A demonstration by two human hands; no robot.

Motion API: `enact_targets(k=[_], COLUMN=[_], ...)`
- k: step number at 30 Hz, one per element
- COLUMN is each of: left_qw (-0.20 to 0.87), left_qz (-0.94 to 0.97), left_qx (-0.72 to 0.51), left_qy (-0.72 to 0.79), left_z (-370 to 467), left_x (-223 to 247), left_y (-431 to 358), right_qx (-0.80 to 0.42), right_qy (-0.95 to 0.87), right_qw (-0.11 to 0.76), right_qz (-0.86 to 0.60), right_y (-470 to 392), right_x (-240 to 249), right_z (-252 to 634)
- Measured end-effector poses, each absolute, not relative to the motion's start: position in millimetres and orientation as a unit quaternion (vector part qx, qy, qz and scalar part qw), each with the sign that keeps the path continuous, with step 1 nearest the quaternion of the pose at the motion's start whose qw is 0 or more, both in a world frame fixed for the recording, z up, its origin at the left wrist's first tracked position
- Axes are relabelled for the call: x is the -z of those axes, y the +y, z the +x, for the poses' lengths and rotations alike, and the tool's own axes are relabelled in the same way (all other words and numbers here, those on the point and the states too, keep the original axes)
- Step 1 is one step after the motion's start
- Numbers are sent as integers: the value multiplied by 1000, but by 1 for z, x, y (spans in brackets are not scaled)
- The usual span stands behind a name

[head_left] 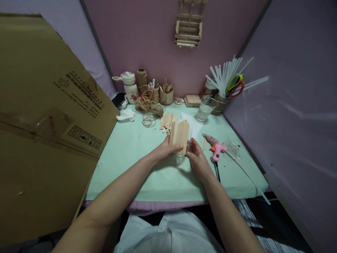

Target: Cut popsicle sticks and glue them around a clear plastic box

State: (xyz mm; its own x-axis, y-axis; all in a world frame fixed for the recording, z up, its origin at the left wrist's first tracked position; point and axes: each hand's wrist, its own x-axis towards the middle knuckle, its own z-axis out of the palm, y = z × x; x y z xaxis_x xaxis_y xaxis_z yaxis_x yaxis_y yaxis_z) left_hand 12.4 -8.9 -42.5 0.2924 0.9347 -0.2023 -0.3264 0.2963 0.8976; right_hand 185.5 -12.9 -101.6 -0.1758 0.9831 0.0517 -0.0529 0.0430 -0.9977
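Note:
A panel of flat wooden craft sticks (181, 134) is held up over the middle of the table, tilted toward me. My left hand (168, 148) grips it at the lower left, thumb across its front. At its lower right edge is my right hand (197, 154), fingers curled against the side, where something clear shows beside the wood. Behind the panel lies a loose pile of craft sticks (166, 121). To the right of my right hand, a pink glue gun (218, 149) lies with a long white glue stick (247, 174) coming out of its back.
A large cardboard box (52, 140) stands along the left. At the back are a white bottle (129, 88), tangled twine (149, 107), a stick-filled cup (166, 96) and a plastic cup of liquid (204, 110). A holder (221, 103) carries glue sticks and scissors (237, 88).

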Motion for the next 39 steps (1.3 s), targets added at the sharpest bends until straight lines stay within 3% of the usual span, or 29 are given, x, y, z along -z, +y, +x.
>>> enact_targets(k=[7, 13, 17, 23, 29, 39], left_qw=[807, 808, 740, 481, 443, 456], left_qz=[234, 226, 375, 675, 737, 730], left_qx=[-413, -419, -445, -404, -333, -330], left_qy=[352, 347, 336, 387, 387, 387], left_z=[1, 1, 6, 2, -11, -11], left_x=[43, 46, 50, 64, 64, 64], left_y=[-3, -2, -6, -6, 0, 1], right_qx=[-573, -550, -556, -550, -464, -403], right_qy=[-477, -487, -500, -609, -686, -730], right_qw=[509, 510, 508, 439, 362, 339], right_qz=[-430, -447, -426, -365, -428, -436], right_y=[-21, -25, -22, -11, -12, -16], right_x=[87, 70, 69, 77, 78, 80], right_z=[183, 178, 183, 210, 213, 211])
